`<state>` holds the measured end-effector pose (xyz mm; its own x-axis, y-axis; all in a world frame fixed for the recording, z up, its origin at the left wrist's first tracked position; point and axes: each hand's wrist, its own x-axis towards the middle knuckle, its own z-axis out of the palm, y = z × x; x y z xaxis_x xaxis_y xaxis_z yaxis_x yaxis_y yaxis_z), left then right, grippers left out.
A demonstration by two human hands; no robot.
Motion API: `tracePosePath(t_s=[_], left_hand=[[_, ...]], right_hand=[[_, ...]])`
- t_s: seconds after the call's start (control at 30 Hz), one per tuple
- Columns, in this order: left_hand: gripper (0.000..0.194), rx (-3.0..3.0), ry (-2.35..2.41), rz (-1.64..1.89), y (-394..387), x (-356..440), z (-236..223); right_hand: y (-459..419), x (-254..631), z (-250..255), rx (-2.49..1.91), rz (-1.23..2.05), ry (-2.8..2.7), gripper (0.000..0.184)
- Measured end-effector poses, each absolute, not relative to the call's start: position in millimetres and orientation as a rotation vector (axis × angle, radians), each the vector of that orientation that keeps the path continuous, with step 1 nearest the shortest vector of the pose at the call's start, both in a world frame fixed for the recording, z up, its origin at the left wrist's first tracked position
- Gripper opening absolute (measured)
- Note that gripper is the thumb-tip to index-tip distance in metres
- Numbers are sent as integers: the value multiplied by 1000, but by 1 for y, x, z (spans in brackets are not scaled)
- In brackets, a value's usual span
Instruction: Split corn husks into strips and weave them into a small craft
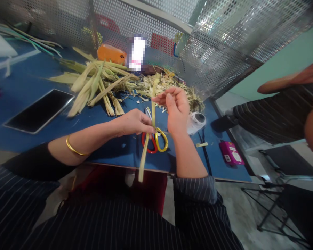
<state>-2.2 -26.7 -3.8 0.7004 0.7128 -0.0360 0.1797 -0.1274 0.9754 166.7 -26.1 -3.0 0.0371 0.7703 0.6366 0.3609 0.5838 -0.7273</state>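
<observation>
My left hand (138, 122) pinches a long pale strip of corn husk (143, 159) between thumb and fingers. The strip's lower end hangs past the table's front edge, and its upper part rises toward the back. Beside that upper part is my right hand (177, 106), fingers loosely bent and thumb apart, fingertips at or just touching the strip. Scissors (161, 147) with one red and one yellow handle lie on the table beneath my left hand. Behind lie a bundle of dried corn husks (86, 81) and a heap of husk scraps (169, 80).
On the blue table (112, 146) are a black phone-like slab (39, 111), a white spool (195, 122), a purple box (231, 152) and an orange pack (111, 53). A perforated metal screen (224, 48) stands behind. At right are another person's arm (284, 83) and a folding chair (289, 159).
</observation>
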Motion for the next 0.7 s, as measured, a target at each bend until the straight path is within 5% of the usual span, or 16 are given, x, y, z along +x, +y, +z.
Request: tracePosePath(t_s=[0.23, 0.7], left_hand=[[22, 1481, 880, 871, -17, -11, 8], [21, 1344, 816, 976, -10, -13, 2]], right_hand=[[-33, 177, 12, -1274, 13, -2033, 36], [-15, 185, -7, -1321, -14, -1861, 28]])
